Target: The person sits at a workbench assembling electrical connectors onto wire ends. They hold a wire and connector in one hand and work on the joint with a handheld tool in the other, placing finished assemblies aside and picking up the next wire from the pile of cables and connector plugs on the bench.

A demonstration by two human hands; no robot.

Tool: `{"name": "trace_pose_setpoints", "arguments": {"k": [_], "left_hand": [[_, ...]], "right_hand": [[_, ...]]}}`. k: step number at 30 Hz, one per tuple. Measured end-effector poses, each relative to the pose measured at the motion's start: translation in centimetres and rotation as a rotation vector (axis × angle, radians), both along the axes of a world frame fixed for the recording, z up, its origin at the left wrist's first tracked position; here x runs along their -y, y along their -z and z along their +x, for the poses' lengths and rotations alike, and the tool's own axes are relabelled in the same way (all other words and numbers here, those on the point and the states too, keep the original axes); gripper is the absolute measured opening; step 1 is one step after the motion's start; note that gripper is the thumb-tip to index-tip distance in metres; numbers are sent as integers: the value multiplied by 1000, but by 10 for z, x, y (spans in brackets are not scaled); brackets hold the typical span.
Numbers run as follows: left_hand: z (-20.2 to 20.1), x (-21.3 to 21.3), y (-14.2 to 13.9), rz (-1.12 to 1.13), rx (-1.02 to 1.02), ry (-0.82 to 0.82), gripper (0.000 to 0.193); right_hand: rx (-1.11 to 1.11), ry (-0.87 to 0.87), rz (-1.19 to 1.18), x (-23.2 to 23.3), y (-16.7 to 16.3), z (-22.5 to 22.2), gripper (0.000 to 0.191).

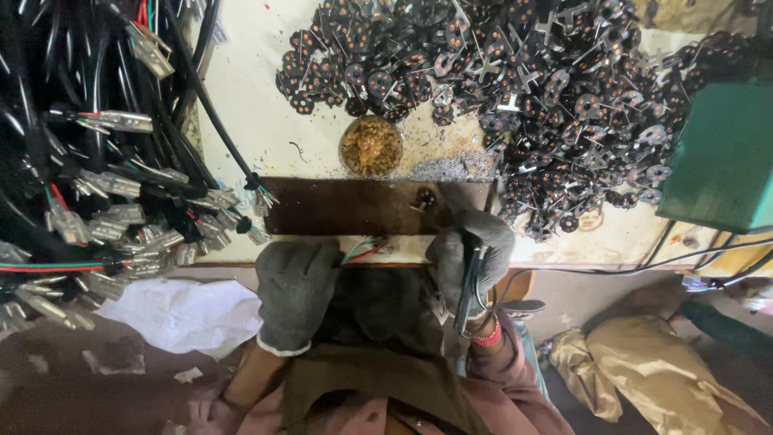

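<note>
The wires [366, 248], red and green strands with one white, are lying on the pale counter [258, 113] between the two gloved hands, at its near edge, their long axis running roughly left to right and tilting up toward the right. The left hand [296, 292] is closing on their left end, fingers curled in a grey glove, so it is the nearer one; how firmly it is pinching them I cannot tell, since the glove is hiding the contact. The right hand [473, 256] is sitting just beside their right end, wrapped shut around a dark tool [468, 283] whose handle is pointing down toward the body and whose tip is hidden behind the glove.

Just beyond the wires a brown plate [362, 206] is lying across the counter, long axis left to right, and a small round black part [423, 198] is resting near its right end, just above the right hand.

Past the plate a small round tin [371, 146] is standing, holding a yellow-brown paste. Grey filings are scattering beside it to the right. Farther back and to the right a big loose pile of black discs [515, 89] with copper dots and metal tabs is spreading over the counter. A green box [725, 153] is standing at the right edge.

At the left a thick bundle of black cables [97, 177] with clear-sleeved terminals is hanging over the counter's side, well apart from the right hand and near the left one. White paper [181, 310] is lying below it
</note>
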State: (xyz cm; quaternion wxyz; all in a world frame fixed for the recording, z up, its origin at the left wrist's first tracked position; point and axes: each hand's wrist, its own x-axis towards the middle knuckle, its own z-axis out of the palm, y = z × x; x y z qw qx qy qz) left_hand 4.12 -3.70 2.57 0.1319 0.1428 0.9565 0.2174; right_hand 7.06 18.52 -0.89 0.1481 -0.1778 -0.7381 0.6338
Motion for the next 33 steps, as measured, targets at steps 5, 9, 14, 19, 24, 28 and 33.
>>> {"name": "trace_pose_setpoints", "arguments": {"k": [5, 9, 14, 19, 24, 28, 33], "left_hand": [[-57, -26, -80, 103, -113, 214, 36], [-140, -61, -123, -227, -457, 235, 21], [-108, -72, -100, 129, -571, 188, 49], [-58, -77, -37, 342, -114, 193, 50], [-55, -82, 13, 263, 7, 161, 27], [-41, -66, 22, 767, -61, -27, 20], [-33, -74, 23, 739, -59, -29, 20]], "right_hand": [[-64, 105, 203, -3, 3, 0, 29], [-67, -19, 296, -8, 0, -1, 45], [-124, -178, 325, -17, -7, 14, 47], [40, 10, 644, -28, 18, 39, 25], [94, -12, 662, -37, 33, 51, 19], [-15, 52, 433, -36, 25, 46, 23], [-13, 47, 437, -33, 17, 42, 33]]}}
